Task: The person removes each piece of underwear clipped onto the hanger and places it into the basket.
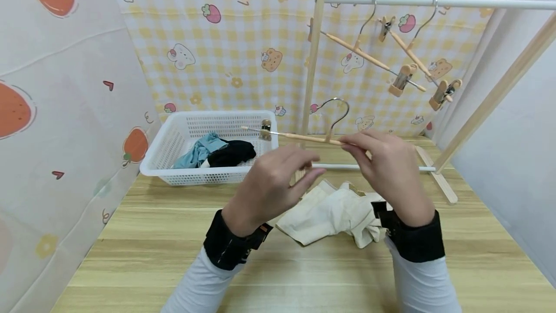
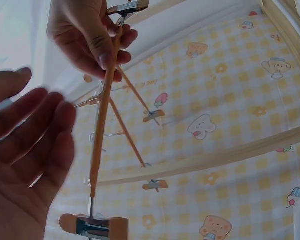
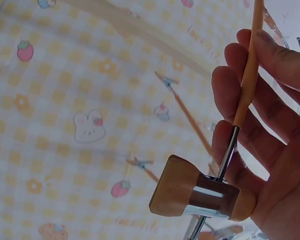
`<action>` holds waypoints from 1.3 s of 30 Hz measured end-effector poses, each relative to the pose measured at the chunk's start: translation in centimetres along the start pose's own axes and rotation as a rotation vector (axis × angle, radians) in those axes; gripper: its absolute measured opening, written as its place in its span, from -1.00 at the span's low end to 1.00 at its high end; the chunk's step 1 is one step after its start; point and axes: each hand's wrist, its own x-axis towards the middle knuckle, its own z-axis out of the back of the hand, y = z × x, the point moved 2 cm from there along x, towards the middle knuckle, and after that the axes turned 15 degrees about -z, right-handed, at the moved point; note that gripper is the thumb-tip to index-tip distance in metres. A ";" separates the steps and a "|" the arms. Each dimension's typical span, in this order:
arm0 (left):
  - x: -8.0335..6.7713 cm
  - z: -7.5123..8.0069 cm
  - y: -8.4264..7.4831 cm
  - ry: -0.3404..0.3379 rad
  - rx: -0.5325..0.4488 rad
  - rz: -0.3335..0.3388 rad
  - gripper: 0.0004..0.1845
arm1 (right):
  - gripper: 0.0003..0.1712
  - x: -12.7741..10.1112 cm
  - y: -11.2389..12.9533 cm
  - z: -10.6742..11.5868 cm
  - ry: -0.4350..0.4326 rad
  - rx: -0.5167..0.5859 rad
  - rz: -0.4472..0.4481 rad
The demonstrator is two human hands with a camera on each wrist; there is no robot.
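Right hand (image 1: 388,170) pinches the clip hanger (image 1: 299,135) by its right end, held level above the surface. Left hand (image 1: 271,185) spread, off it. Risk: one-end grip, far clip (image 1: 265,129) droops, hanger could twist loose onto cream cloth (image 1: 330,214).

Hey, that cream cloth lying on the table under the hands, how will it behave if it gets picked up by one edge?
The cream cloth lies crumpled in soft folds on the table, so it will probably hang limp and unfold rather than keep its shape. It looks thin, so likely light. Pushed, it should bunch up, not slide whole.
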 end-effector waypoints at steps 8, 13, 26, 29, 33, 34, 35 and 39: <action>-1.1 -6.1 -1.5 0.530 -0.097 0.187 -0.44 | -0.85 0.2 -1.3 1.5 -0.002 -0.001 -0.080; -3.1 -12.0 -3.5 0.819 -0.176 0.279 -0.27 | -0.85 0.2 -1.4 1.6 0.009 0.005 -0.083; -6.3 -16.6 -5.4 1.039 -0.151 0.294 -0.52 | -0.87 0.1 -1.1 1.3 0.033 -0.006 -0.074; -6.2 -16.1 -5.1 0.997 -0.125 0.243 -0.70 | -0.87 0.1 -1.0 1.3 0.029 -0.004 -0.071; -6.1 -15.5 -4.3 0.922 -0.143 0.209 -0.79 | -0.86 -0.1 -1.1 1.4 0.028 -0.006 -0.071; -6.1 -15.2 -4.0 0.908 -0.163 0.214 -0.79 | -0.86 -0.1 -1.2 1.4 0.029 -0.007 -0.071; -6.1 -15.0 -3.7 0.894 -0.184 0.221 -0.77 | -0.85 -0.1 -1.3 1.4 0.030 -0.007 -0.072; -5.5 -13.4 -2.1 0.830 -0.280 0.269 -0.77 | -0.84 -0.2 -1.5 1.6 0.030 -0.005 -0.076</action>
